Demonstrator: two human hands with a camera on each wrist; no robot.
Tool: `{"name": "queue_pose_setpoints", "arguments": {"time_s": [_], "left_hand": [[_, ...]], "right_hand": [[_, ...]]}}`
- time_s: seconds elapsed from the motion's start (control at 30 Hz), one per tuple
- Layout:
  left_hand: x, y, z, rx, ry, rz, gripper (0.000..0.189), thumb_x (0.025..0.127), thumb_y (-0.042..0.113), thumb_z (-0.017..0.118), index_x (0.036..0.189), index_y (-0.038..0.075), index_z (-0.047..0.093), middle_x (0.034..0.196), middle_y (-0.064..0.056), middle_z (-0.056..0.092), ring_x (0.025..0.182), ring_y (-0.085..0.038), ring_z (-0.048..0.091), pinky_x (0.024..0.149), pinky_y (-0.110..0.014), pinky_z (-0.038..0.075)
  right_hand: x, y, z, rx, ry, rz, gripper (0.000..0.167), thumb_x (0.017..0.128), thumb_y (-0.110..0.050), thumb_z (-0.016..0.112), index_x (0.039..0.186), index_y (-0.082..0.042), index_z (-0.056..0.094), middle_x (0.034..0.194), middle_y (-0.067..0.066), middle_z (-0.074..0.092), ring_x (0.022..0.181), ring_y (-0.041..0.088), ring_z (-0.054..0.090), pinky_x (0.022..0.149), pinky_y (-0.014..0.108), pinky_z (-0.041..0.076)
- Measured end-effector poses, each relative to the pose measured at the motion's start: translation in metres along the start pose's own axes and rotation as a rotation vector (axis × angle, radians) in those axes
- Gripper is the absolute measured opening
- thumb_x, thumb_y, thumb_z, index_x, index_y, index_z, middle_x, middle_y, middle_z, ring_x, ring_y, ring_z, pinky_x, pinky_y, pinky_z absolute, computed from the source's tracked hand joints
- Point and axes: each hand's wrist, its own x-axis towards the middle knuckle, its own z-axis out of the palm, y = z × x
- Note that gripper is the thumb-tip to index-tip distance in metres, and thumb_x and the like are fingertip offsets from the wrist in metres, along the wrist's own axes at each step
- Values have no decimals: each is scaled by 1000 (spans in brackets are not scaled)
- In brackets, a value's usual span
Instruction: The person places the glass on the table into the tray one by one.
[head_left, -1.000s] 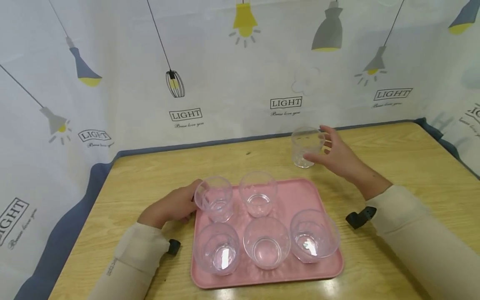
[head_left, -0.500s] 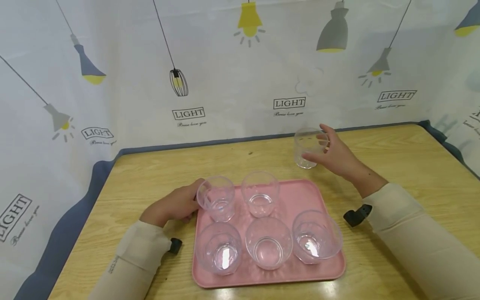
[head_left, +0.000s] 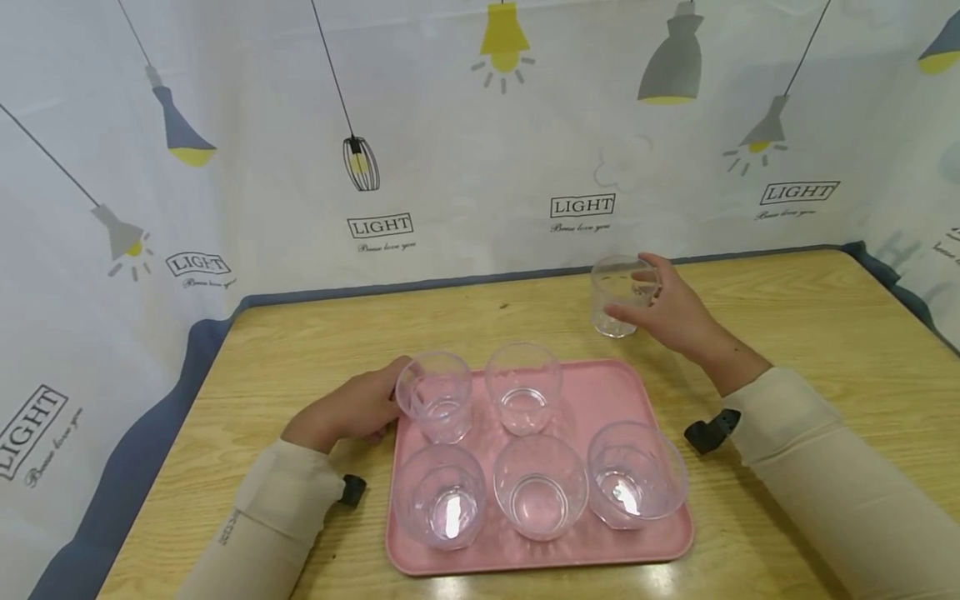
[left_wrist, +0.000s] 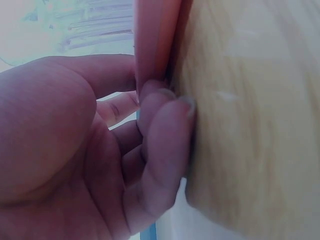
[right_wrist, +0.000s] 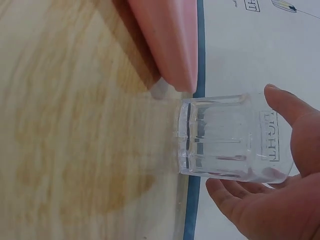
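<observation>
My right hand (head_left: 681,315) holds a clear plastic cup (head_left: 611,292), thumb on one side and fingers round the other. That cup stands upright on the table behind the tray; in the right wrist view its thick faceted base (right_wrist: 187,137) is down at the wood. A pink tray (head_left: 603,392) carries several more clear cups, among them a back left cup (head_left: 442,408) and a back middle cup (head_left: 522,400). My left hand (head_left: 360,407) grips the tray's left edge near the back corner. In the left wrist view its fingers curl at the tray's side wall (left_wrist: 155,35).
Along the tray's front stand a left cup (head_left: 440,500), a middle cup (head_left: 540,492) and a right cup (head_left: 637,479). The wooden table (head_left: 337,321) ends at a white curtain (head_left: 465,208) printed with lamps. Dark wrist straps show by both sleeves.
The whole head view has shifted slightly to the right. Both hands, the tray and the cups keep their places relative to one another.
</observation>
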Motion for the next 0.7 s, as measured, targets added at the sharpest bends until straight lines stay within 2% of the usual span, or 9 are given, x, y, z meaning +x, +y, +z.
{"name": "queue_pose_setpoints", "arguments": {"time_s": [0.37, 0.7], "left_hand": [[0, 1, 3, -17, -5, -3, 26, 102, 33, 56, 125, 24, 47, 76, -5, 56, 52, -17, 53, 51, -30, 50], [-1, 0, 0, 5, -1, 4, 30, 103, 33, 56, 129, 22, 46, 80, -6, 58, 52, -18, 55, 52, -31, 51]], "right_hand": [[-13, 0, -3, 32, 58, 30, 111, 84, -48, 78, 159, -10, 5, 157, 22, 34, 141, 41, 39, 103, 56, 46], [-41, -7, -7, 39, 51, -25, 105, 85, -43, 79, 159, -16, 10, 155, 18, 36, 141, 38, 40, 108, 59, 41]]}}
